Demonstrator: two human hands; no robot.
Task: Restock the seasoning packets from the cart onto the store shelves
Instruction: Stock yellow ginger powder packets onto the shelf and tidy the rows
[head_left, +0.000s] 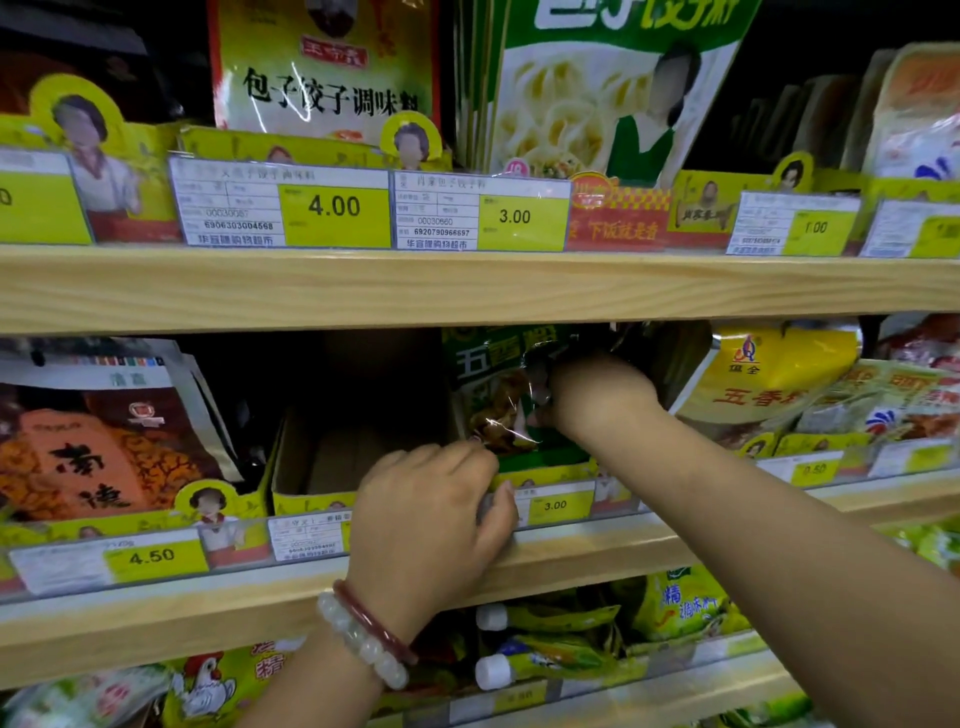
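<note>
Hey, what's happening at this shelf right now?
A person is restocking seasoning packets. The right hand reaches into the middle shelf and grips a green seasoning packet, pushing it into a yellow display box. The left hand, with bracelets at the wrist, holds the box's front edge by the 3.00 price tag. The cardboard box beside it looks almost empty.

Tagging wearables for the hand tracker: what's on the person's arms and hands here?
Both forearms bare, no sleeves or gloves in view. Left wrist carries two bracelets: one of pale translucent round beads, one slim reddish-brown bangle. Right wrist bare. No rings or watch visible.
</note>
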